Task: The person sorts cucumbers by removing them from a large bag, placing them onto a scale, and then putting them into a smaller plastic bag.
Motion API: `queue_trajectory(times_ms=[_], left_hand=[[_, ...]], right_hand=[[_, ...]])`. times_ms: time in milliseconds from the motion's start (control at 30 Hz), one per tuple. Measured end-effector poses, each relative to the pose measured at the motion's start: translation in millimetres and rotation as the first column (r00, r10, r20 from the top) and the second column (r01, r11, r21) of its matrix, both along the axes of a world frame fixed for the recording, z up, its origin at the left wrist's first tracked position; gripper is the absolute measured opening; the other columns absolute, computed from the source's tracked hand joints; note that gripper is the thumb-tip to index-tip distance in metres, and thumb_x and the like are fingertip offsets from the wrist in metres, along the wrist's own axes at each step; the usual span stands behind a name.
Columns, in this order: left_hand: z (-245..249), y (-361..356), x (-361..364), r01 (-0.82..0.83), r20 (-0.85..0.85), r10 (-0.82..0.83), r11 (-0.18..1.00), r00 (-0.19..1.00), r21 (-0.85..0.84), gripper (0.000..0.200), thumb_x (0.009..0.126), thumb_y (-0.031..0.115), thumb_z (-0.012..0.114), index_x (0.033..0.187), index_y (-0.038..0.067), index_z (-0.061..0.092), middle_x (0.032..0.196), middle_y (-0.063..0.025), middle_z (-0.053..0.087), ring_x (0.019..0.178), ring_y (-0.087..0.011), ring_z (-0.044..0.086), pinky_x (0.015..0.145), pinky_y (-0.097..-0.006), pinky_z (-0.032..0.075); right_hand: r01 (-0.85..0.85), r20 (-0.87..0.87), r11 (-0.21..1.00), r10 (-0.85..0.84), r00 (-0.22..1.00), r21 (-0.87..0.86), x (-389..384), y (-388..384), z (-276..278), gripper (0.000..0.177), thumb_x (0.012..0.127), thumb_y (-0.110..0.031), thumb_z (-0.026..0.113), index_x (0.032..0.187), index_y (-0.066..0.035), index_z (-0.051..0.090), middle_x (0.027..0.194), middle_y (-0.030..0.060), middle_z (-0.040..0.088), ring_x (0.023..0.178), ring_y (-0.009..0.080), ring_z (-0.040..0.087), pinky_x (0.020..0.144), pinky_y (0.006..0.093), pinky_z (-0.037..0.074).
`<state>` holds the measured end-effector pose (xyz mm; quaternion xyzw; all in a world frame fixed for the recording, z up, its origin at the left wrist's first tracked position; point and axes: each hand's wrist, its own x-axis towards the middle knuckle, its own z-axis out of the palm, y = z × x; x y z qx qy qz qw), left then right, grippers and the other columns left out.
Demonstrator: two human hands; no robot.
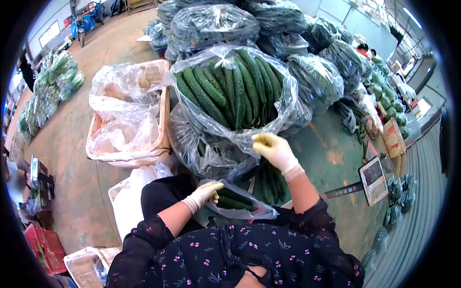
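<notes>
My left hand (206,193), in a pale glove, is closed on the edge of a small clear plastic bag (261,210) in my lap. Dark green cucumbers (234,198) lie inside that bag. My right hand (274,151), gloved too, is raised at the near rim of a large clear plastic bag (211,126). Its fingers are curled together, and I cannot make out what is between them. Long bumpy cucumbers (235,91) fill the large bag in a packed row. More loose cucumbers (270,185) lie below my right wrist.
A pale plastic crate (163,115) holding crumpled clear bags stands to the left. Filled bags (216,26) are piled behind the large bag. A scale display (373,180) stands on the right. A red crate (44,247) sits at lower left.
</notes>
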<state>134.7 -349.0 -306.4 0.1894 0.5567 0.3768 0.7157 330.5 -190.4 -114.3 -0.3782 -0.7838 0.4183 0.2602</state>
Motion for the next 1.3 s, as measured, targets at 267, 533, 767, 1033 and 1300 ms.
queue_trajectory(times_ms=[267, 533, 767, 1033, 1300], left_hand=[[-4, 8, -2, 0.067, -0.11, -0.065, 0.998, 0.992, 0.015, 0.043, 0.086, 0.04, 0.063, 0.109, 0.005, 0.053, 0.068, -0.0084, 0.061, 0.049, -0.0164, 0.056, 0.048, -0.0267, 0.046], [-15, 10, 1, 0.166, -0.103, -0.163, 0.986, 0.981, 0.027, 0.038, 0.088, 0.037, 0.06, 0.107, 0.005, 0.05, 0.073, -0.0096, 0.06, 0.057, -0.0187, 0.059, 0.053, -0.0297, 0.051], [-9, 7, -5, 0.149, -0.049, -0.148, 0.989, 0.988, 0.023, 0.04, 0.086, 0.039, 0.062, 0.104, 0.005, 0.05, 0.076, -0.0096, 0.061, 0.058, -0.0181, 0.059, 0.052, -0.0291, 0.049], [-19, 8, -3, 0.162, 0.051, -0.161, 0.986, 0.986, -0.023, 0.046, 0.085, 0.03, 0.067, 0.121, 0.012, 0.044, 0.078, -0.0099, 0.061, 0.058, -0.0191, 0.058, 0.053, -0.03, 0.05], [-7, 3, -5, 0.104, -0.001, -0.104, 0.994, 0.995, -0.045, 0.085, 0.079, 0.057, 0.061, 0.142, 0.013, 0.024, 0.088, -0.0133, 0.063, 0.069, -0.021, 0.061, 0.057, -0.0337, 0.047]], right_hand=[[0.083, 0.378, 0.773, -0.397, 0.836, 0.628, -107, 55, 29, 0.064, 0.07, -0.031, 0.074, 0.122, -0.009, 0.043, 0.1, 0.0164, 0.058, 0.093, 0.0344, 0.059, 0.077, 0.0438, 0.05], [-0.171, 0.53, 0.809, -0.193, 0.826, 0.562, -186, 87, 19, 0.047, 0.077, -0.011, 0.058, 0.123, -0.01, 0.048, 0.105, 0.02, 0.059, 0.097, 0.035, 0.059, 0.083, 0.0442, 0.048], [-0.072, 0.025, 0.996, 0.073, 0.997, -0.045, -172, 108, 34, 0.053, 0.077, -0.008, 0.059, 0.128, -0.001, 0.047, 0.102, 0.0162, 0.063, 0.092, 0.0267, 0.063, 0.082, 0.0347, 0.049], [-0.633, -0.838, 0.676, 0.042, 0.545, -0.378, -40, 29, 23, 0.066, 0.081, -0.02, 0.067, 0.137, -0.001, 0.036, 0.116, 0.0125, 0.055, 0.093, 0.0232, 0.061, 0.077, 0.0353, 0.052], [-0.117, -0.233, 0.833, -0.015, 0.972, -0.541, 117, -75, 15, 0.054, 0.068, -0.008, 0.065, 0.12, 0.002, 0.052, 0.084, 0.006, 0.058, 0.071, 0.0117, 0.055, 0.064, 0.024, 0.045]])
